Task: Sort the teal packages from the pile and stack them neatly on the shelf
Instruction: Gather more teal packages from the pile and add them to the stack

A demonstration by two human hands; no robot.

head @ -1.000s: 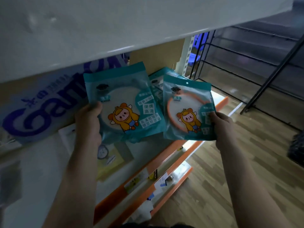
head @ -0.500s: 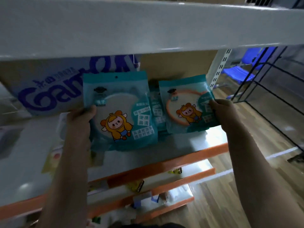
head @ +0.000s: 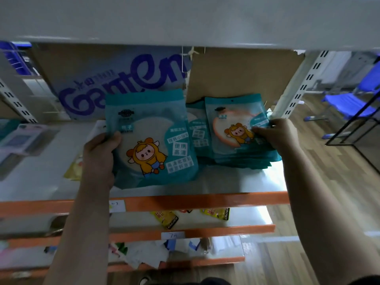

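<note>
My left hand (head: 99,159) grips the left edge of a teal package (head: 152,138) with a white disc and a cartoon figure, held over the white shelf (head: 236,179). My right hand (head: 276,135) pinches the right edge of a second teal package (head: 232,124) with an orange ring, which lies on top of a stack of teal packages (head: 242,159) at the shelf's right end. Another teal package (head: 197,130) shows between the two.
A cardboard box with blue lettering (head: 123,79) stands at the back. A yellow packet (head: 75,167) lies left of my left hand. The upper shelf board (head: 185,19) hangs overhead. Lower orange-edged shelves (head: 185,232) carry mixed packets. A blue chair (head: 349,103) stands right.
My right hand has lowered its package onto the stack at the right. My left hand's package has come nearer and lower over the shelf. The view has tilted down and shifted left.
</note>
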